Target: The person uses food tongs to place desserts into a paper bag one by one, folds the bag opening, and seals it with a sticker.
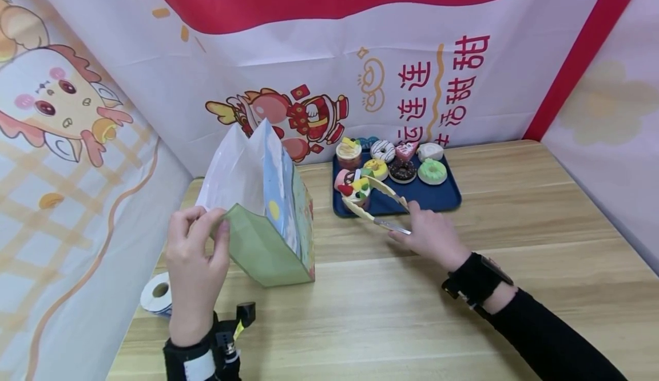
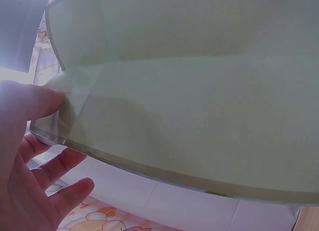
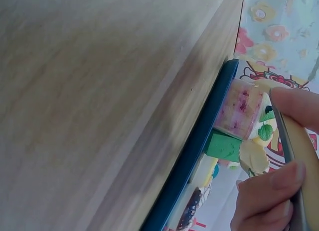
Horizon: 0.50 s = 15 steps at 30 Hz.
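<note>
My left hand [image 1: 195, 261] pinches the top edge of a green paper bag [image 1: 265, 249] that stands upright with its mouth up. In the left wrist view the thumb lies on one face of the bag [image 2: 189, 101], with fingers behind its edge. My right hand [image 1: 432, 235] grips a pair of tongs [image 1: 392, 225] with metal arms and cream tips. Those tips are spread on either side of a fruit-topped dessert cup [image 1: 357, 198] at the tray's front left corner. In the right wrist view, the pink-layered cup [image 3: 239, 109] appears beside the tongs [image 3: 291, 141]; whether they touch is unclear.
A dark blue tray [image 1: 435, 198] bears another dessert cup [image 1: 349, 155], several doughnuts, including a green one [image 1: 432, 171], and a pink cake slice [image 1: 406, 150]. Behind it hangs a printed cloth [image 1: 288, 55]. A white roll [image 1: 157, 294] stands left of the bag on the wooden table [image 1: 360, 312].
</note>
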Tool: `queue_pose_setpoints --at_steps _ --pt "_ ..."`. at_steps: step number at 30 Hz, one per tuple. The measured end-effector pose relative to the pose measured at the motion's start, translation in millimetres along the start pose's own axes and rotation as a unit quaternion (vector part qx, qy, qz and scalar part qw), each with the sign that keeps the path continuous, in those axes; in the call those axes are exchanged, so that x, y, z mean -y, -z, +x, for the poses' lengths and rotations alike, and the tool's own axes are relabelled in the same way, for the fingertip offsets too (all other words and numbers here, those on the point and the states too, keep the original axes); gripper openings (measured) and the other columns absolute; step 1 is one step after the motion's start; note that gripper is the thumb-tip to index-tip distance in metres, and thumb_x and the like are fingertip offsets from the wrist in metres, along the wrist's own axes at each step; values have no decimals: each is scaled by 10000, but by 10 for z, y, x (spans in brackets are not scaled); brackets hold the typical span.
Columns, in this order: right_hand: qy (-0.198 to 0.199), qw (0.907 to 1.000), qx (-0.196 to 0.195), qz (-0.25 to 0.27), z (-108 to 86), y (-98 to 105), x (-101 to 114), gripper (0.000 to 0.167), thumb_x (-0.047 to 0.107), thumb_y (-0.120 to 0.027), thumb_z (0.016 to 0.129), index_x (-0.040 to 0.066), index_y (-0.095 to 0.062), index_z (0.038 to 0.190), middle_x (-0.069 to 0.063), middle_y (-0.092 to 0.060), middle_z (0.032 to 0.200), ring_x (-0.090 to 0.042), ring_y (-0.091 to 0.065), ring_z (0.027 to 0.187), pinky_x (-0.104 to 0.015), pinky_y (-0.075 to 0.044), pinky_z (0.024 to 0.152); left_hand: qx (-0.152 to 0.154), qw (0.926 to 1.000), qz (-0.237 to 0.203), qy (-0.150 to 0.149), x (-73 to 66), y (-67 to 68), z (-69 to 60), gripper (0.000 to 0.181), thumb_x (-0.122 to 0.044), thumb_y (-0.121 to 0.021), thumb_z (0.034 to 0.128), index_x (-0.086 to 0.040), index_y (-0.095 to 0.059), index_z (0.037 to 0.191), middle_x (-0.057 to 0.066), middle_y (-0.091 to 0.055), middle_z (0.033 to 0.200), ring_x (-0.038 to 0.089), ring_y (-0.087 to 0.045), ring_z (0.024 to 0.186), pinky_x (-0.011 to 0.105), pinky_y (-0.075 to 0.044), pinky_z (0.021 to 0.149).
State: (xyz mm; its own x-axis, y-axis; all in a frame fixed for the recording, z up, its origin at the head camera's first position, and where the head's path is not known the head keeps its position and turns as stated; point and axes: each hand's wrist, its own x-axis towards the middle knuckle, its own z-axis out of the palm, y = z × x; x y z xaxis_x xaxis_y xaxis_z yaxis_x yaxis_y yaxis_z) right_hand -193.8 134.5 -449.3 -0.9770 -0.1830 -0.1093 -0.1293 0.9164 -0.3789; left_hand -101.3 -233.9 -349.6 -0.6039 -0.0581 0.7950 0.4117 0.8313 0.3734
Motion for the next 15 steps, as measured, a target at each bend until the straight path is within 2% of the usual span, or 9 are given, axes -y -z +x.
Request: queue_pose_setpoints --at_steps 7,15 --pt "25 9998 -61 170 -15 -37 -25 681 539 -706 824 -17 -506 1162 -47 -507 681 -186 -488 533 -290 -361 457 2 10000 -29 -13 20 -4 0 131 28 -663 862 6 -694 987 230 -513 973 301 -483 863 306 -361 760" --pt "17 9992 -19 399 -28 25 -22 676 532 -702 832 -18 -493 1163 -57 -521 688 -183 -517 538 -290 -387 461 14 10000 -41 8 39 -7 12 131 24 -662 864 10 -692 991 233 -514 976 306 -488 868 309 -368 764"
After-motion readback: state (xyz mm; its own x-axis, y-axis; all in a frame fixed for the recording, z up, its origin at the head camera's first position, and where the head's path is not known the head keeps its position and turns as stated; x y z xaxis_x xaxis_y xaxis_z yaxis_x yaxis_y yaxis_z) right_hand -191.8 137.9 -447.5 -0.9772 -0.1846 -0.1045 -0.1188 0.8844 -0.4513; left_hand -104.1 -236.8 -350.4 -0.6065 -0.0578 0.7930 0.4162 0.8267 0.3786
